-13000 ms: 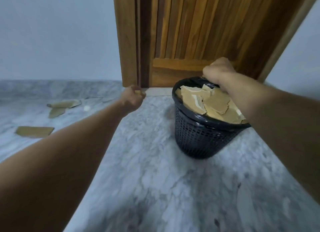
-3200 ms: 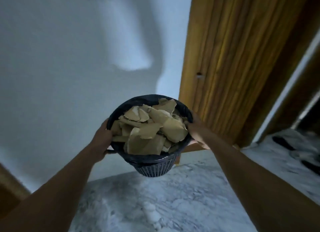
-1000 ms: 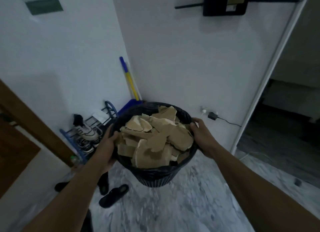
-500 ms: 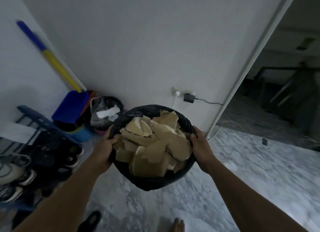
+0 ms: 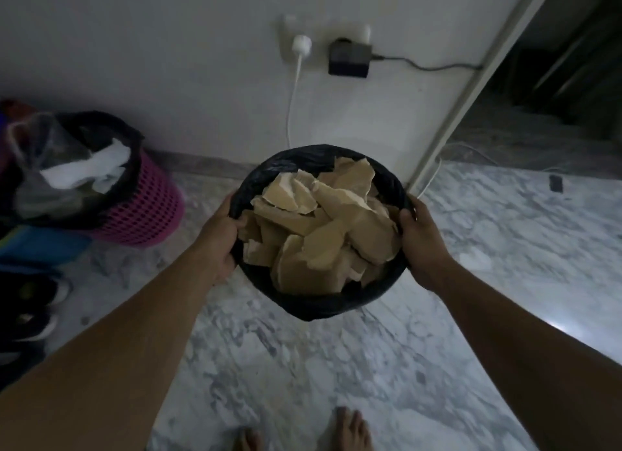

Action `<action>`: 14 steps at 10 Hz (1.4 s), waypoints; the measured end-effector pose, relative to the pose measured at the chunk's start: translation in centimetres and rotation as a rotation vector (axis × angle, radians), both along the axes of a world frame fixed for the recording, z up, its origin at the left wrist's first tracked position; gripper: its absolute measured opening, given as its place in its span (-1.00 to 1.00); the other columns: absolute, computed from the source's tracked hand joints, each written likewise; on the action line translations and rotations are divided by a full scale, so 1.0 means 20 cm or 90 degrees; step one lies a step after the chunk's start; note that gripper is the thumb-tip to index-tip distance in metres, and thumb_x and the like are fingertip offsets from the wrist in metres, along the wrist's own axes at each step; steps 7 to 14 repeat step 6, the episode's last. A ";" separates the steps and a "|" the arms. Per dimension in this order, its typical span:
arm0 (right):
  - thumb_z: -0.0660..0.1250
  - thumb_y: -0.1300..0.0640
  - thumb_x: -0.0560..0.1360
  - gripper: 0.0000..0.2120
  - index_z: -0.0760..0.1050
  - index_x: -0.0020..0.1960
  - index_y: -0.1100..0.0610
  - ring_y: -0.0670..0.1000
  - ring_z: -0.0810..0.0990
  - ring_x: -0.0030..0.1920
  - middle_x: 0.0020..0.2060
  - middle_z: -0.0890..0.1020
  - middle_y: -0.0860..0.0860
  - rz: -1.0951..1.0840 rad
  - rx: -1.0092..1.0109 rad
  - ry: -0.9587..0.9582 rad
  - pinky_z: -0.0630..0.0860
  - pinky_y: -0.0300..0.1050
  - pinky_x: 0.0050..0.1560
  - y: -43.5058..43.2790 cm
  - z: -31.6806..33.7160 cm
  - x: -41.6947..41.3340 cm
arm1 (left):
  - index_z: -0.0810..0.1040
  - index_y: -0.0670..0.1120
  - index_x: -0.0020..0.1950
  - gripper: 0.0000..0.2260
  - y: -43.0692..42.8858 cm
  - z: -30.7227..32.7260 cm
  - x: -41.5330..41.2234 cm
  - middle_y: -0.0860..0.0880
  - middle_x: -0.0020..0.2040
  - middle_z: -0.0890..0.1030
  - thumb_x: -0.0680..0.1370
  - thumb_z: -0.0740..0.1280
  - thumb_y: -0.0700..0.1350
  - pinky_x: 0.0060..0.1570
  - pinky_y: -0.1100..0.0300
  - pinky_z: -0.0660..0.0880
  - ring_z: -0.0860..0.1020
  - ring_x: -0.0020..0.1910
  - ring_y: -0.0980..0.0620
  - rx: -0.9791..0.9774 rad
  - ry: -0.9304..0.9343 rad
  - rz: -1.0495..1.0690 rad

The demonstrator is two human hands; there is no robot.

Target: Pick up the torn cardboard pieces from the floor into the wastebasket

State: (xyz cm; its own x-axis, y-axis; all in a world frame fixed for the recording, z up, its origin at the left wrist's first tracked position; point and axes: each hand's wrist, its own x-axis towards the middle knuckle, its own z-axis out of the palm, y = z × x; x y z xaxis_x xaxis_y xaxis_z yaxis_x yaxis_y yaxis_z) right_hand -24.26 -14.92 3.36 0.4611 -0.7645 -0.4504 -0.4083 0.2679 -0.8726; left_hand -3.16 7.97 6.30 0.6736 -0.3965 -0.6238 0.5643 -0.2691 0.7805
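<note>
**Head view.** We found the wastebasket (image 5: 323,307), lined with a black bag, held off the floor (image 5: 303,366) between both hands, near the floor's far edge at the wall. The left hand (image 5: 218,238) gripped the rim on its side, thumb over the lip. The right hand (image 5: 420,245) gripped the opposite side the same way. The torn cardboard pieces (image 5: 319,235) lay inside, heaped above the rim, several tilted and overlapping. We saw no loose cardboard on the visible floor.

A pink basket (image 5: 144,208) with its own bag stood by the wall at the left, and shoes (image 5: 27,302) lay along the floor's left edge. A white plug (image 5: 301,43) and a black adapter (image 5: 348,60) sat on the wall above, and the white cord (image 5: 292,107) ran down behind the wastebasket.

We judged the collecting done, as far as this view showed, and the step in hand to be setting the wastebasket down. Recommendations:
- Hold both grips level so the heap cannot slide over the lip.
- Lower straight onto bare floor between the pink basket and the door frame (image 5: 464,90), clear of the white cord.
- Release only once the base sits flat.

The topmost pieces looked light and loosely lodged, so a tilt or a bump could shed them.
</note>
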 end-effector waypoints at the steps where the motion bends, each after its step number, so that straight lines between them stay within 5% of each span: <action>1: 0.08 0.07 0.71 -0.62 0.31 0.52 -0.06 0.04 0.55 0.26 0.31 0.56 0.01 -0.024 -0.014 0.006 0.53 0.06 0.28 -0.09 -0.30 0.04 | 0.44 0.18 0.47 -0.57 -0.13 -0.32 0.07 -0.07 0.29 0.62 0.71 0.11 -0.25 0.12 -0.08 0.58 0.60 0.23 -0.14 0.008 -0.011 -0.026; 3: 0.05 0.10 0.73 -0.60 0.26 0.55 -0.05 -0.02 0.49 0.24 0.29 0.50 -0.03 -0.058 -0.070 0.024 0.48 -0.26 0.07 -0.17 -0.73 0.06 | 0.43 0.25 0.46 -0.58 -0.31 -0.84 0.18 0.01 0.34 0.59 0.72 0.11 -0.18 0.23 -0.16 0.55 0.60 0.25 -0.10 0.012 -0.057 -0.061; 4: 0.05 0.04 0.73 -0.57 0.16 0.58 -0.06 0.00 0.47 0.31 0.36 0.47 -0.02 -0.015 -0.107 0.033 0.52 -0.12 0.24 -0.14 -0.81 0.06 | 0.42 0.24 0.47 -0.59 -0.34 -0.94 0.23 0.03 0.35 0.58 0.72 0.11 -0.16 0.23 -0.11 0.56 0.60 0.24 -0.07 0.024 -0.086 -0.072; 5: 0.01 -0.14 0.70 -0.46 -0.09 0.63 -0.19 0.14 0.35 0.47 0.55 0.29 0.03 0.015 -0.013 0.059 0.40 0.24 0.40 -0.15 -0.77 0.06 | 0.34 0.26 0.52 -0.58 -0.34 -0.88 0.27 0.06 0.39 0.55 0.70 0.17 -0.10 0.25 -0.10 0.52 0.57 0.26 -0.05 0.038 -0.060 -0.082; 6: -0.04 -0.28 0.66 -0.36 -0.26 0.62 -0.18 0.17 0.17 0.57 0.63 0.09 -0.01 -0.047 0.084 0.126 0.23 0.33 0.47 -0.09 -0.59 -0.06 | 0.08 0.25 0.61 -0.49 -0.23 -0.67 0.21 0.07 0.45 0.44 0.70 0.18 0.02 0.23 0.00 0.40 0.46 0.35 -0.09 0.132 -0.007 -0.016; 14: -0.04 -0.28 0.66 -0.36 -0.26 0.62 -0.18 0.17 0.17 0.57 0.63 0.09 -0.01 -0.047 0.084 0.126 0.23 0.33 0.47 -0.09 -0.59 -0.06 | 0.08 0.25 0.61 -0.49 -0.23 -0.67 0.21 0.07 0.45 0.44 0.70 0.18 0.02 0.23 0.00 0.40 0.46 0.35 -0.09 0.132 -0.007 -0.016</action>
